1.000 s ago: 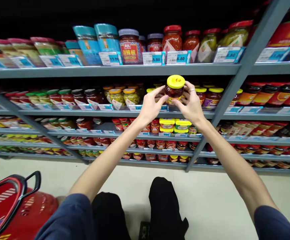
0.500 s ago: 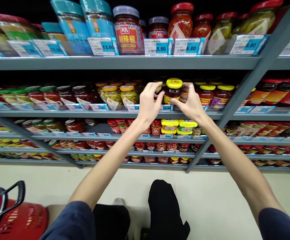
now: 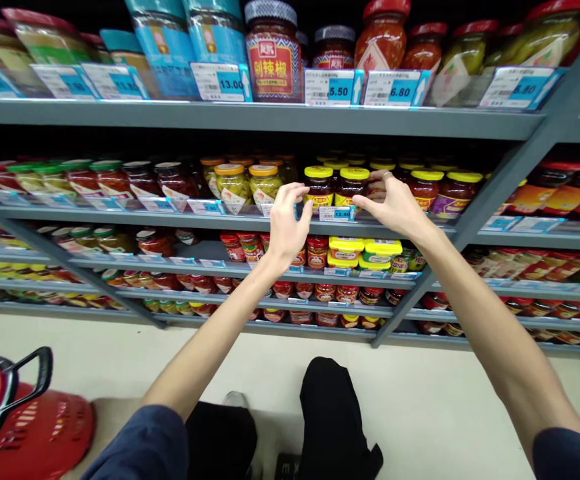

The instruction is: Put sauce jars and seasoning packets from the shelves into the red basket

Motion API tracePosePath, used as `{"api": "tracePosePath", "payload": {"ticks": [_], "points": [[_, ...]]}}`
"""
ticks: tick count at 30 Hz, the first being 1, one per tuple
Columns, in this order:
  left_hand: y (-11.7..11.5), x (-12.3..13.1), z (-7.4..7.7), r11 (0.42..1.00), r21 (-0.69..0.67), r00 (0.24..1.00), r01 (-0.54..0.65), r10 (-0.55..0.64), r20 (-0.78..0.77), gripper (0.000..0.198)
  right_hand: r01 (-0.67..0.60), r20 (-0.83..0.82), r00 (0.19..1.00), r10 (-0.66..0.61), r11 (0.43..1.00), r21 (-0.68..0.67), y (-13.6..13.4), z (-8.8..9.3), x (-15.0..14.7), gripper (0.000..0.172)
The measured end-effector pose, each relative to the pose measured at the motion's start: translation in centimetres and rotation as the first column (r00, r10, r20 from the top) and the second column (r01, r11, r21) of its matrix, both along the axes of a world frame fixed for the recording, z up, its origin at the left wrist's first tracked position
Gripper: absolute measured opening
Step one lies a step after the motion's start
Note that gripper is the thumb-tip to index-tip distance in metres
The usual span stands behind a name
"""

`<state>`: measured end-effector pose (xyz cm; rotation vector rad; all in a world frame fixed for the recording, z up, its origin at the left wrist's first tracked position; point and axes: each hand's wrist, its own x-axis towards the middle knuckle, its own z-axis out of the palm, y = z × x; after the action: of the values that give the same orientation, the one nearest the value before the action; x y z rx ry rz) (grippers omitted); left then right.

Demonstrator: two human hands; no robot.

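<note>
Two dark jars with yellow lids stand side by side at the front of the middle shelf (image 3: 180, 215). My right hand (image 3: 395, 203) is at the right-hand jar (image 3: 354, 180), its thumb across the front of the label and its fingertips at the right side. The left-hand jar (image 3: 319, 180) has a yellow label. Just left of and below it is my left hand (image 3: 290, 223), thumb and fingers apart, with nothing between them. A price tag reading 12.50 (image 3: 337, 213) sits on the shelf edge below the jars.
More yellow-lidded jars (image 3: 426, 190) stand right and behind. Orange-lidded jars (image 3: 264, 183) are to the left. Overhead, an upper shelf (image 3: 250, 121) carries larger jars; a slanting grey post (image 3: 510, 173) is at right. A red basket (image 3: 55, 427) stands on the floor.
The right-hand jar has come down from a raised position to stand beside its neighbour. My left hand has drawn back left and down, away from it. The view has shifted slightly.
</note>
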<state>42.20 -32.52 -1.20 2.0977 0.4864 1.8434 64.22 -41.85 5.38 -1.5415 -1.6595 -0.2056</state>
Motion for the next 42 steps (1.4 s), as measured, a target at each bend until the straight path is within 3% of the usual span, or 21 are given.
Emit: {"api": "tracePosePath", "payload": {"ticks": [3, 5, 9, 12, 16, 19, 22, 30, 34, 36, 39, 42], "points": [[-0.1, -0.5, 0.0, 0.997, 0.041, 0.996, -0.059, 0.062, -0.068, 0.023, 0.083, 0.116, 0.988, -0.1, 0.986, 0.141, -1.4, -0.3, -0.8, 0.051], [0.4, -0.6, 0.1, 0.996, 0.086, 0.982, -0.034, 0.05, -0.183, 0.021, 0.093, 0.2, 0.971, -0.131, 0.977, 0.19, -2.4, -0.7, -1.5, 0.038], [1.3, 0.0, 1.0, 0.992, 0.124, 0.922, -0.009, 0.056, -0.383, 0.024, 0.084, 0.386, 0.918, -0.093, 0.996, 0.042, -2.9, -1.7, -2.6, 0.028], [1.1, 0.6, 2.3, 0.98, 0.18, 0.834, -0.083, 0.168, -0.526, 0.02, 0.132, 0.496, 0.861, -0.115, 0.991, 0.0, -2.1, -2.1, -3.2, 0.029], [0.0, 1.0, 3.6, 0.929, 0.319, 0.655, -0.187, 0.36, -0.664, 0.023, 0.227, 0.579, 0.792, -0.193, 0.974, 0.013, -1.3, -1.9, -4.2, 0.03], [-0.5, 1.0, 3.9, 0.889, 0.418, 0.547, -0.187, 0.448, -0.707, 0.026, 0.287, 0.604, 0.76, -0.239, 0.958, 0.018, -1.3, -1.7, -4.7, 0.031], [-0.7, 1.0, 3.8, 0.86, 0.477, 0.485, -0.182, 0.5, -0.717, 0.029, 0.309, 0.608, 0.75, -0.262, 0.951, 0.029, -1.3, -1.9, -4.8, 0.033], [-1.4, 0.9, 3.8, 0.818, 0.539, 0.431, -0.2, 0.568, -0.701, 0.032, 0.333, 0.549, 0.775, -0.314, 0.94, 0.067, -1.3, -3.0, -4.3, 0.035], [-1.9, 1.1, 3.4, 0.829, 0.508, 0.44, -0.235, 0.557, -0.704, 0.031, 0.326, 0.468, 0.82, -0.33, 0.941, 0.093, -1.0, -3.5, -4.2, 0.033], [-1.9, 1.1, 2.8, 0.843, 0.473, 0.48, -0.257, 0.536, -0.695, 0.029, 0.318, 0.452, 0.83, -0.327, 0.943, 0.1, -1.1, -3.6, -4.2, 0.034], [-1.2, 0.6, 2.3, 0.885, 0.406, 0.655, -0.228, 0.448, -0.609, 0.03, 0.247, 0.413, 0.869, -0.272, 0.962, 0.114, -1.7, -3.0, -4.0, 0.036], [0.7, -0.3, 2.8, 0.925, 0.337, 0.869, -0.174, 0.305, -0.388, 0.034, 0.148, 0.322, 0.921, -0.217, 0.963, 0.225, -2.1, -1.5, -3.4, 0.042]]}}
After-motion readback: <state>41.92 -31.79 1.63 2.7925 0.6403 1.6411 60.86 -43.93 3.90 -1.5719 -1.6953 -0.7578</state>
